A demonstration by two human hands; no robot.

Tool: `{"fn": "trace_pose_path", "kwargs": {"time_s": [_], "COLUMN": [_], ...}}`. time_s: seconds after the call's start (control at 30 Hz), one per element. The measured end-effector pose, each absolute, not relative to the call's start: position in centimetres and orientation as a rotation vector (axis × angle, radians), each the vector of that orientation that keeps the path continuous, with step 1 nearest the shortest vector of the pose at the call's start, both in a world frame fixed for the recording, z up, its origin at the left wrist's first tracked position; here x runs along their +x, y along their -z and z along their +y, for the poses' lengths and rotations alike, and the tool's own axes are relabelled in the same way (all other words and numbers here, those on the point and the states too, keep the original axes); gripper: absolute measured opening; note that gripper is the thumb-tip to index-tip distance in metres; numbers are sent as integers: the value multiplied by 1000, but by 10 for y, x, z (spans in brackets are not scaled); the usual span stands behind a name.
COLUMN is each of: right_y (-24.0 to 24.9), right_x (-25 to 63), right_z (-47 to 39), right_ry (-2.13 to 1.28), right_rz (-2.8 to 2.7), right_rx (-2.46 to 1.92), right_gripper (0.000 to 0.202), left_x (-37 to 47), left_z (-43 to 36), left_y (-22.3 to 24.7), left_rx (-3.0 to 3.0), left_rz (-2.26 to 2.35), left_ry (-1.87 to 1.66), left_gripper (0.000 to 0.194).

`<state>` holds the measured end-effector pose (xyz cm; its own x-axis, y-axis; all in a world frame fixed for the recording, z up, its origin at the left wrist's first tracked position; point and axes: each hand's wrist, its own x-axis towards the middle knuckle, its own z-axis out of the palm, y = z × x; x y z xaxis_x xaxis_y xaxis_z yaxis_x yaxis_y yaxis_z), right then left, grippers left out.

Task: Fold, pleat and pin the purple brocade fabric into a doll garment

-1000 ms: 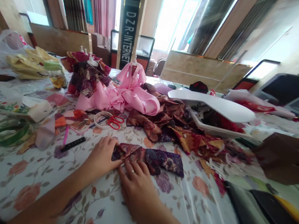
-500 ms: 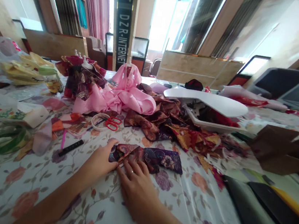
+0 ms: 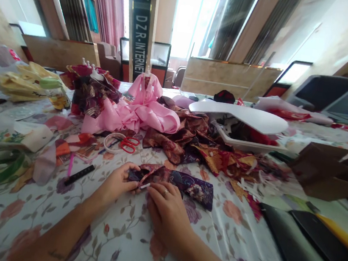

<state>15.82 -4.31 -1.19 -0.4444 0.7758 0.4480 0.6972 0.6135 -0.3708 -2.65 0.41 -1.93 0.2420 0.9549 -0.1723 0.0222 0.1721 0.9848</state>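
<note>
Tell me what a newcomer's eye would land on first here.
Probably the bright pink dress, on the far part of the table, just left of centre. Nearer, the left hand and right hand are at the dark patterned cloth in the middle, with red-handled scissors lying beyond the left one. Behind the table, the upright lettered sign also stands out.

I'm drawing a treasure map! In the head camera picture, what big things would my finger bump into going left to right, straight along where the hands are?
Roll of green tape → black strip → left hand → right hand → brown box.
</note>
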Motion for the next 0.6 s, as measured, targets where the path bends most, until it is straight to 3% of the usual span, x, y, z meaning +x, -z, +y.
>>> {"fn": "trace_pose_path", "kwargs": {"time_s": [0.1, 0.4, 0.47, 0.6], "right_y": [13, 16, 16, 13], "right_x": [161, 157, 155, 149], "right_z": [-35, -29, -32, -35], "right_ry": [-198, -359, -564, -1458], "right_rz": [-2204, -2095, -1963, -1371], "right_rx": [-1117, -1048, -1127, -1232], "right_gripper": [25, 23, 21, 23], "left_x": [-28, -24, -24, -22], "left_z": [2, 1, -1, -6], "left_y": [17, 15, 11, 5], "left_rx": [1234, 1215, 1250, 1325], "left_rz": [1160, 1132, 1181, 1283], "left_ry": [-835, -973, -965, -883], "left_gripper": [25, 20, 13, 22]}}
